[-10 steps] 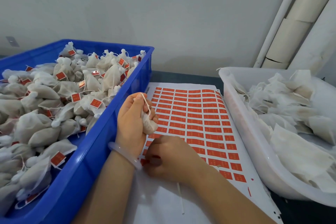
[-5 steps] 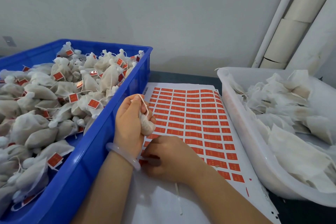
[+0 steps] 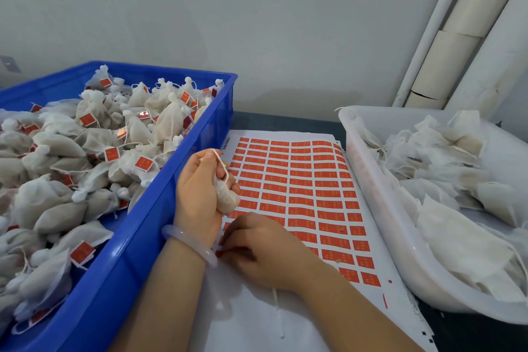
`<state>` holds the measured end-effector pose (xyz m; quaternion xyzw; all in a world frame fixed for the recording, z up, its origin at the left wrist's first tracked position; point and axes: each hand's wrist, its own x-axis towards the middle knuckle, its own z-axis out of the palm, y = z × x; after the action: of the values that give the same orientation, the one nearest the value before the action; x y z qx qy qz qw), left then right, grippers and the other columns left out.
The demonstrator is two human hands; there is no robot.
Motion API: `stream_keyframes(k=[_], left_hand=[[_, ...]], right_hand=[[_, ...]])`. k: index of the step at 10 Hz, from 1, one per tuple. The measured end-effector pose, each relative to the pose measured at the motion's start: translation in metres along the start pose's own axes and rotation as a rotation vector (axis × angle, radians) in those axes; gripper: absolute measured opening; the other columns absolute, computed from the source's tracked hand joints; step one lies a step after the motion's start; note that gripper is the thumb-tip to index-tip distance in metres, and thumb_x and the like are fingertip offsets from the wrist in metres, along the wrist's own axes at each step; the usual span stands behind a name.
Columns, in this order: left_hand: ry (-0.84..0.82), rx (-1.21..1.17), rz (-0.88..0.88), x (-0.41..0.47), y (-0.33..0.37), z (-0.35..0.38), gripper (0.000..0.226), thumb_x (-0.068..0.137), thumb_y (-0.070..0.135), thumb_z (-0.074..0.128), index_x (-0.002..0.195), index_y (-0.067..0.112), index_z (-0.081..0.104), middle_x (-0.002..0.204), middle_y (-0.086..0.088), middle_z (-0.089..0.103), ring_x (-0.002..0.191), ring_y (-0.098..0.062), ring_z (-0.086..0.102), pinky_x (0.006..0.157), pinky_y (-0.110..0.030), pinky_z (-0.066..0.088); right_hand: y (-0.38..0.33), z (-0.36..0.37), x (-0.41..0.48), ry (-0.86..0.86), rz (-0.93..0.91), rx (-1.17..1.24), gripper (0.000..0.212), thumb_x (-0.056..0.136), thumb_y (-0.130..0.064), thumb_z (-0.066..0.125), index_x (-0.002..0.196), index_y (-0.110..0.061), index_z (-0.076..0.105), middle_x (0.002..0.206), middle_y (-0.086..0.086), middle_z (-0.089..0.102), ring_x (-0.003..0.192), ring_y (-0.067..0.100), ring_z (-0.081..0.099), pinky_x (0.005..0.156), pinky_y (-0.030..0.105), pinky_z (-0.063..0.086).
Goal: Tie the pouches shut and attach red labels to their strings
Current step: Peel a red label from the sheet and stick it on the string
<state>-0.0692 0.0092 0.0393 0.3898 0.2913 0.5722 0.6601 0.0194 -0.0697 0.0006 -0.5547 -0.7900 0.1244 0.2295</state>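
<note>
- Head view: left hand [image 3: 197, 194] grips a pouch [image 3: 227, 197] above the label sheet [image 3: 300, 188], string [image 3: 221, 161] up, ready for tagging.
- Right hand [image 3: 263, 248] pinches a red label [image 3: 219, 253] near the sheet's left edge, likely to peel it.

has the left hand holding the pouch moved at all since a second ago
No, not noticeably: the left hand still grips the pouch beside the blue bin's right rim, over the label sheet's left edge.
</note>
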Motion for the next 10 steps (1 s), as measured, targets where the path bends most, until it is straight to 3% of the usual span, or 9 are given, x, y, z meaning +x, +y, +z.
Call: stream_keyframes(k=[1, 3, 4, 5, 7, 8, 9, 10], left_hand=[[0.009, 0.027, 0.027, -0.001, 0.001, 0.000, 0.033, 0.095, 0.006, 0.040, 0.065, 0.018, 0.046, 0.046, 0.008, 0.043, 0.043, -0.011, 0.039, 0.045, -0.023, 0.036], [-0.005, 0.005, 0.006, -0.002, 0.005, 0.002, 0.032, 0.095, 0.007, 0.038, 0.066, 0.018, 0.045, 0.044, 0.008, 0.042, 0.040, -0.010, 0.038, 0.041, -0.020, 0.035], [-0.013, 0.006, -0.010, -0.002, 0.006, 0.002, 0.031, 0.095, 0.007, 0.037, 0.067, 0.017, 0.044, 0.044, 0.008, 0.042, 0.040, -0.010, 0.039, 0.041, -0.021, 0.036], [-0.024, -0.014, -0.034, -0.002, 0.008, 0.003, 0.030, 0.095, 0.008, 0.037, 0.068, 0.016, 0.044, 0.046, 0.005, 0.042, 0.041, -0.011, 0.039, 0.040, -0.022, 0.037], [-0.036, 0.026, 0.004, -0.001, 0.007, -0.002, 0.029, 0.095, 0.012, 0.041, 0.067, 0.013, 0.047, 0.057, -0.004, 0.044, 0.051, -0.015, 0.043, 0.050, -0.027, 0.038], [-0.019, 0.186, 0.019, -0.007, 0.002, 0.001, 0.026, 0.096, 0.017, 0.045, 0.071, 0.016, 0.053, 0.053, 0.002, 0.059, 0.050, -0.012, 0.059, 0.045, -0.019, 0.047], [-0.089, 0.354, -0.029, -0.008, -0.003, 0.002, 0.019, 0.090, 0.019, 0.055, 0.072, 0.022, 0.061, 0.052, 0.013, 0.063, 0.048, -0.001, 0.061, 0.043, -0.012, 0.047], [-0.161, 0.470, -0.040, -0.010, -0.007, 0.002, 0.019, 0.082, 0.018, 0.066, 0.065, 0.025, 0.070, 0.064, 0.010, 0.068, 0.060, -0.007, 0.066, 0.048, -0.013, 0.048]], right_hand=[[-0.001, 0.000, 0.000, 0.024, 0.018, 0.017, 0.020, 0.092, -0.017, 0.051, 0.106, -0.016, 0.066, 0.108, -0.001, 0.064, 0.092, 0.010, 0.054, 0.077, 0.003, 0.029], [-0.001, 0.002, 0.003, 0.038, 0.226, 0.192, 0.018, 0.099, -0.023, 0.041, 0.110, -0.018, 0.054, 0.110, -0.001, 0.060, 0.092, 0.014, 0.057, 0.081, 0.018, 0.043], [0.001, 0.003, 0.003, 0.092, 0.291, 0.247, 0.015, 0.100, -0.025, 0.038, 0.108, -0.021, 0.050, 0.104, -0.005, 0.059, 0.088, 0.009, 0.056, 0.078, 0.016, 0.044], [0.004, 0.002, 0.001, 0.182, 0.309, 0.325, 0.011, 0.100, -0.025, 0.040, 0.093, -0.028, 0.047, 0.084, -0.015, 0.054, 0.075, 0.003, 0.055, 0.065, 0.011, 0.044], [0.015, -0.013, -0.008, 0.505, 0.425, 0.408, 0.018, 0.095, -0.029, 0.048, 0.079, -0.037, 0.051, 0.068, -0.022, 0.057, 0.073, -0.011, 0.057, 0.056, 0.000, 0.041], [0.021, -0.022, -0.012, 0.627, 0.451, 0.414, 0.012, 0.090, -0.034, 0.053, 0.079, -0.038, 0.054, 0.077, -0.025, 0.061, 0.079, -0.012, 0.058, 0.060, -0.001, 0.042], [0.026, -0.030, -0.019, 0.799, 0.442, 0.465, 0.008, 0.081, -0.045, 0.054, 0.080, -0.038, 0.059, 0.081, -0.029, 0.065, 0.083, -0.010, 0.061, 0.062, 0.001, 0.044], [0.031, -0.040, -0.029, 0.943, 0.433, 0.506, 0.007, 0.078, -0.044, 0.058, 0.079, -0.038, 0.062, 0.082, -0.039, 0.062, 0.084, -0.010, 0.062, 0.061, 0.002, 0.045]])
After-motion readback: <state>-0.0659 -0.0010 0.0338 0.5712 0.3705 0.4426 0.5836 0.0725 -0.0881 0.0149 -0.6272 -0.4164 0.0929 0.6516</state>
